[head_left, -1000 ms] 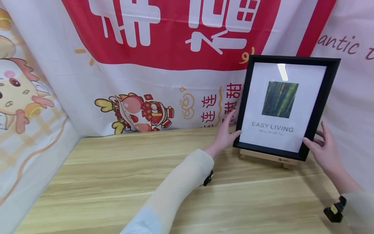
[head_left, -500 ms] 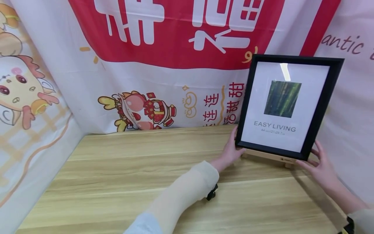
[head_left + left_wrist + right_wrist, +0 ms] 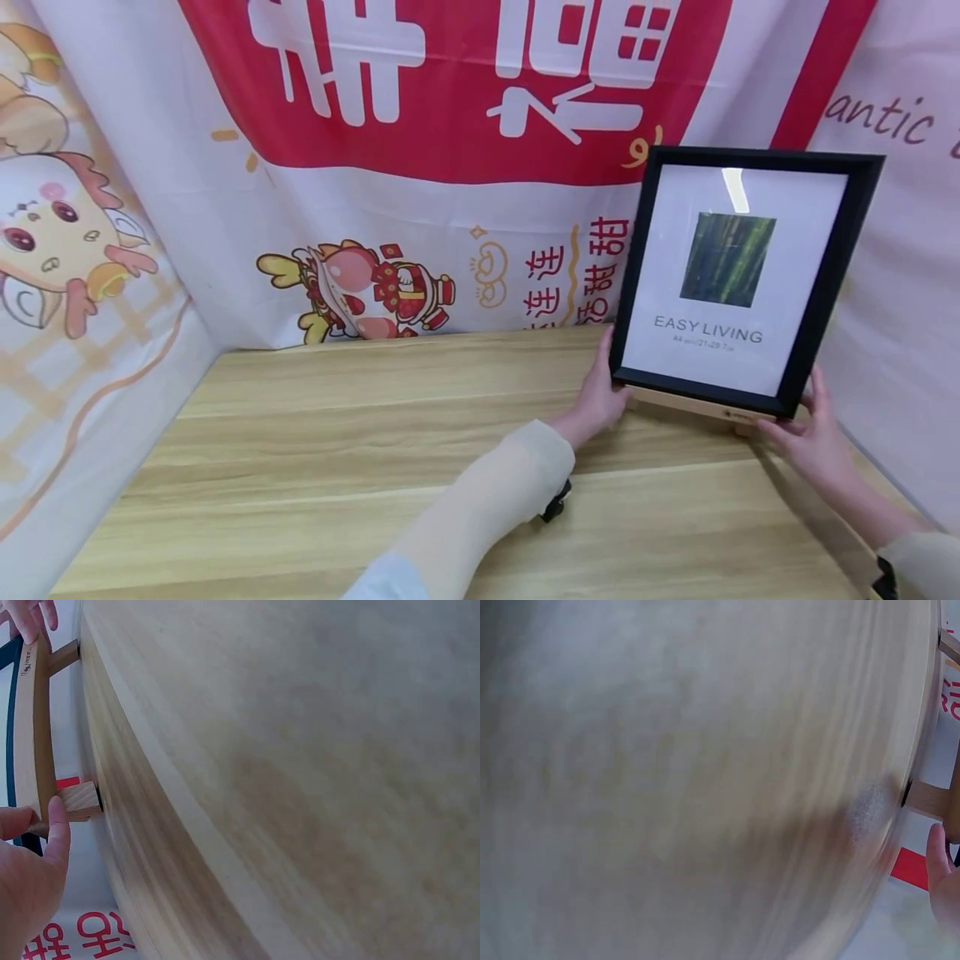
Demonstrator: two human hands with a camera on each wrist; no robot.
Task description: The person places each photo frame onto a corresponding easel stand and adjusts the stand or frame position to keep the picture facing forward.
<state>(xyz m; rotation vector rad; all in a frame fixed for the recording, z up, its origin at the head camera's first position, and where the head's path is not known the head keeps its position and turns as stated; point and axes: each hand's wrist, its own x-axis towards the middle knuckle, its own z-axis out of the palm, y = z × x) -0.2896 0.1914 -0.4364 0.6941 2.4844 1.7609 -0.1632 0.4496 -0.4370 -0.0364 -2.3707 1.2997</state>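
A black picture frame with a white "EASY LIVING" sheet and a small green picture leans back on a small wooden easel. My left hand grips the left end of the easel's ledge, below the frame's lower corner. At the other end my right hand holds the ledge with its thumb in front. In the left wrist view, thumb and finger of the left hand pinch the ledge near a short wooden foot. The right wrist view shows only part of the right hand at the edge.
The wood-grain table spreads to the left and front. Behind it hangs a printed red and white cloth. More printed cloth rises close beside the frame on the right, and another borders the left side.
Both hands have slid down from the frame's sides to the ends of the easel's ledge. The frame stays on the easel; the head view has shifted slightly.
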